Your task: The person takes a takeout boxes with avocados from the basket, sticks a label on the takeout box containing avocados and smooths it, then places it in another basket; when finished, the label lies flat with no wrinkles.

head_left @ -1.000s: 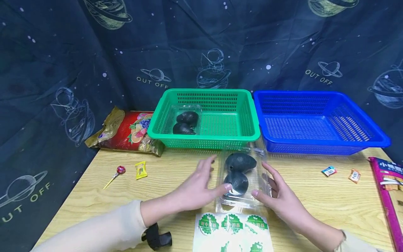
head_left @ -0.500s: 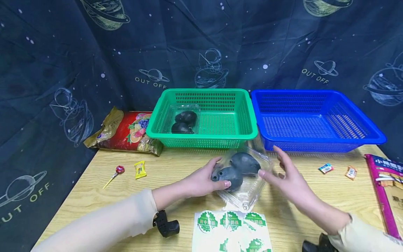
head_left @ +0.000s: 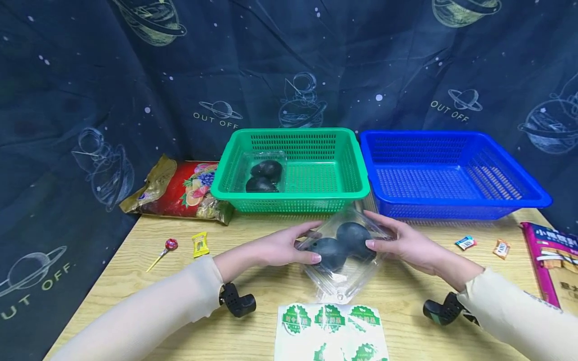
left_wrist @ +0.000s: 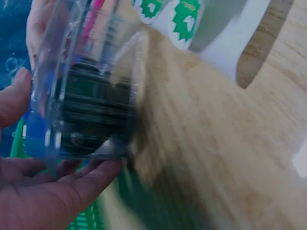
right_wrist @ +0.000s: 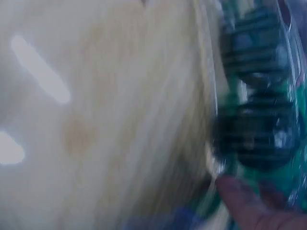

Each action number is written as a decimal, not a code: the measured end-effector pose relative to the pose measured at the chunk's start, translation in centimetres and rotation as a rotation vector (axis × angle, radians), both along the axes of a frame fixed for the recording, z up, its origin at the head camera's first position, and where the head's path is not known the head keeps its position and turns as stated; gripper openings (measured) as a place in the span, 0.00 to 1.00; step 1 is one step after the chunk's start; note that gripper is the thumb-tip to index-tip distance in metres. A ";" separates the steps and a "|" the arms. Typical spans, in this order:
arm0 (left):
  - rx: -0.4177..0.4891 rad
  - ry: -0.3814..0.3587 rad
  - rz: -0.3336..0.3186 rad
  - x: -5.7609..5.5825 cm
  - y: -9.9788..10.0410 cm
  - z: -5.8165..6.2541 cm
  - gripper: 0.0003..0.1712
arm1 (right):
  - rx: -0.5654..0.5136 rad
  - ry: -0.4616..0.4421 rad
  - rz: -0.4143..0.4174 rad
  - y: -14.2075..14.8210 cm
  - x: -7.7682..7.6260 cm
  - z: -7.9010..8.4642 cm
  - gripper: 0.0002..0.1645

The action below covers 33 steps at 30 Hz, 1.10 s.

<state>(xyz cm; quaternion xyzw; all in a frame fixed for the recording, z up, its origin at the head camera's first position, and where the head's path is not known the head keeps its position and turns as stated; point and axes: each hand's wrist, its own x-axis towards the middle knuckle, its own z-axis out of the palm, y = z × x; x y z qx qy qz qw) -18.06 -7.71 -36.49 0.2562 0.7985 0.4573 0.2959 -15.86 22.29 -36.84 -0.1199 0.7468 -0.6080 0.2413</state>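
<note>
Both hands hold a clear plastic clamshell box (head_left: pixel 339 287) tilted over the wooden table. Inside it lie two dark avocados, one on the left (head_left: pixel 329 253) and one on the right (head_left: pixel 353 236). My left hand (head_left: pixel 283 247) grips the box's left side, thumb on the near face and fingers beyond. At the opposite side, my right hand (head_left: pixel 408 246) holds on with its thumb at the right avocado and fingers behind. Through the left wrist view, the clear wall (left_wrist: pixel 96 96) stands between thumb and fingers. A sheet of green round stickers (head_left: pixel 331 328) lies just in front.
A green basket (head_left: pixel 289 195) holds another clear box with dark avocados (head_left: pixel 267 171). Beside it stands a blue basket (head_left: pixel 460 203). Leftward lie a red snack bag (head_left: pixel 180 190), lollipop (head_left: pixel 170 244) and yellow candy (head_left: pixel 200 244); rightward, two small candies (head_left: pixel 466 242) and a purple bag (head_left: pixel 548 260).
The box was lying upright between the hands; the left hand took hold first and turned it. Now the right hand grips it too, and the box is tilted with a corner toward me.
</note>
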 end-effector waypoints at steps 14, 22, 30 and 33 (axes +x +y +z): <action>0.072 0.078 0.206 -0.9 -0.7 -0.6 0.31 | -0.014 -0.041 -0.264 -2.2 5.5 0.4 0.49; -0.012 0.134 0.296 3.5 -0.2 -0.6 0.64 | 0.043 -0.049 -0.355 -3.5 7.5 0.5 0.49; 0.010 0.081 0.234 2.9 -0.7 -0.9 0.71 | 0.218 0.205 -0.202 -2.1 5.8 0.4 0.54; -0.003 0.083 0.213 2.6 -0.7 -0.9 0.72 | 0.219 0.291 -0.070 -0.9 4.5 -0.1 0.57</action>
